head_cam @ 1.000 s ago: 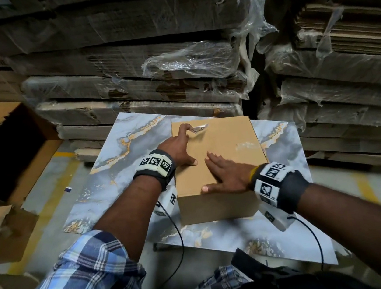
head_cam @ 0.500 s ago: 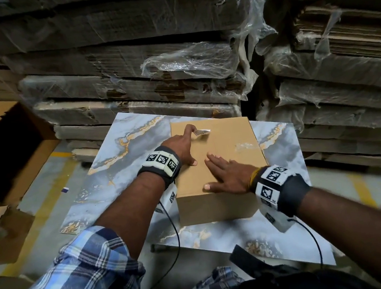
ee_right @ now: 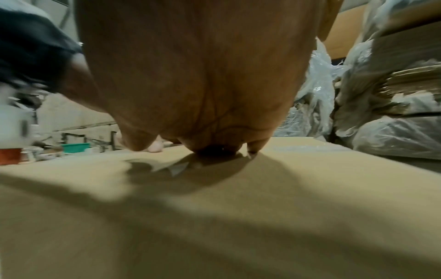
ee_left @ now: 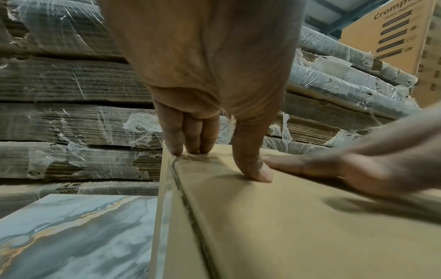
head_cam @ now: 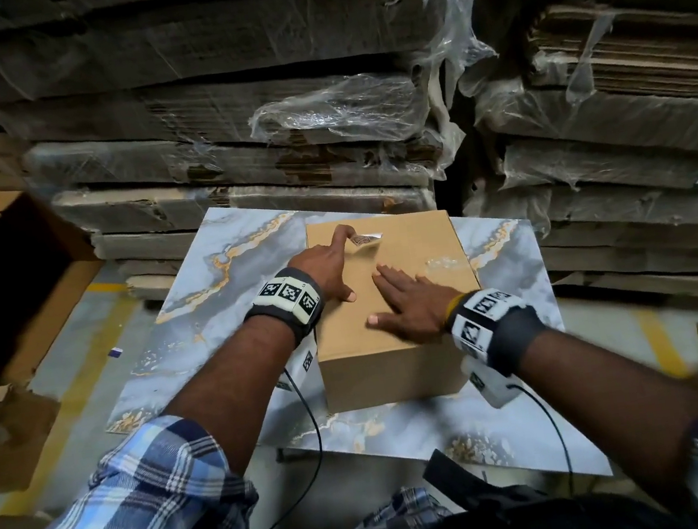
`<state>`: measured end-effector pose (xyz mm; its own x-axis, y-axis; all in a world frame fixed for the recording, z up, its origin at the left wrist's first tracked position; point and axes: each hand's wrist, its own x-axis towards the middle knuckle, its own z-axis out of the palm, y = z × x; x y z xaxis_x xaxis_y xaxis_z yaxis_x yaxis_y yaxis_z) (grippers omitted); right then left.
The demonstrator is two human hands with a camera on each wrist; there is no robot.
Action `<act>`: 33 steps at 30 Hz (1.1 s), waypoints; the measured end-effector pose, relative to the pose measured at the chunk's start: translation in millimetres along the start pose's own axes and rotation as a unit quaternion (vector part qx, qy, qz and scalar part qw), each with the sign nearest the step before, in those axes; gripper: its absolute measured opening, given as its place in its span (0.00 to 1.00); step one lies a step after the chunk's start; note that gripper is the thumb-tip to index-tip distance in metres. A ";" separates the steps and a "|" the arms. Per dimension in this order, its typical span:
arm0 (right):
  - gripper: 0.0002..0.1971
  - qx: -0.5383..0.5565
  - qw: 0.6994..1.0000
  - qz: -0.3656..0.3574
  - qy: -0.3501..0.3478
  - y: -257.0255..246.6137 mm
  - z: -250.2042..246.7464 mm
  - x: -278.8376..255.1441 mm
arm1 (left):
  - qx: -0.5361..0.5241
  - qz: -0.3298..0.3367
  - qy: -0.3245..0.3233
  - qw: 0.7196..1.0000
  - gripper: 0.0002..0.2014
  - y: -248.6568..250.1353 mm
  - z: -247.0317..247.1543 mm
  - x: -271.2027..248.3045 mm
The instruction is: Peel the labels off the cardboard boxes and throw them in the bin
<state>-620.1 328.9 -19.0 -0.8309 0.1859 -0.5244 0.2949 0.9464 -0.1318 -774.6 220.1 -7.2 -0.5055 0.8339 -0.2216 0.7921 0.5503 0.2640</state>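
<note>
Dim warehouse light, hard shadows, motion blur, wide-angle edge distortion

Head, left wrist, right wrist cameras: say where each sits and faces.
Head: above, looking down at the box on a marble tile; both forearms, left hand, right hand.
Left wrist: along the left hand toward wrapped cardboard stacks.
Right wrist: low over the box top, under the right hand.
All three views share the box.
</note>
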 end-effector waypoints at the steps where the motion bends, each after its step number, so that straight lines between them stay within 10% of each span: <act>1: 0.47 0.007 1.000 0.020 0.010 -0.8 -3.8 7.9 | 0.002 0.001 -0.001 1.000 0.46 0.4 0.0 0.6; 33: 0.52 0.011 1.000 0.026 0.006 -16.6 7.2 -5.6 | -0.019 0.025 0.014 0.999 0.46 -3.4 3.8 -0.8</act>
<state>-616.9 310.2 -20.0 -0.8192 0.2381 -0.5217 0.3486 0.9291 -0.1234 -775.6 217.4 -11.5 -0.4758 0.8609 -0.1804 0.8032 0.5088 0.3098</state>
